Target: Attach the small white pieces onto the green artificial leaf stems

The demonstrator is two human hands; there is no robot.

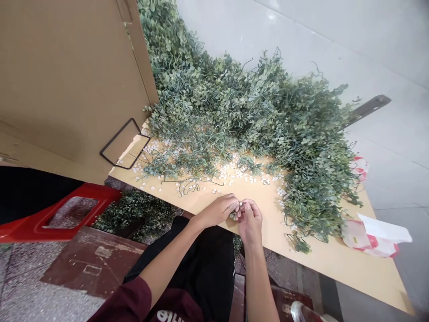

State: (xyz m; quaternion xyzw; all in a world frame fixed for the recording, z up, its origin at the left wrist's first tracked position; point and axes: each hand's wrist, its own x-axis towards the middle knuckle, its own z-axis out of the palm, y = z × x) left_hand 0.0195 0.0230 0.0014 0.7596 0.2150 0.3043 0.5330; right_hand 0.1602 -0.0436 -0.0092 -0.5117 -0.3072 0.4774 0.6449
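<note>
My left hand (pixel 216 211) and my right hand (pixel 250 219) meet above the near edge of a tan wooden board (pixel 321 255). Their fingertips pinch a small sprig of artificial greenery (pixel 233 215), with a tiny white bead showing at the fingers. Much of the sprig is hidden by my fingers. Just beyond my hands, many small white beads (pixel 237 174) lie scattered on the board. A large heap of artificial green leafy vines (pixel 254 116) spreads across the far side of the board, with its nearest strands a short way from my hands.
A big cardboard sheet (pixel 67 80) stands at the left, with a black wire frame (pixel 124 145) against it. Red-and-white plastic bags (pixel 372 237) lie at the right. Below the board's edge are a red plastic stool (pixel 73 214) and more dark foliage (pixel 137 212).
</note>
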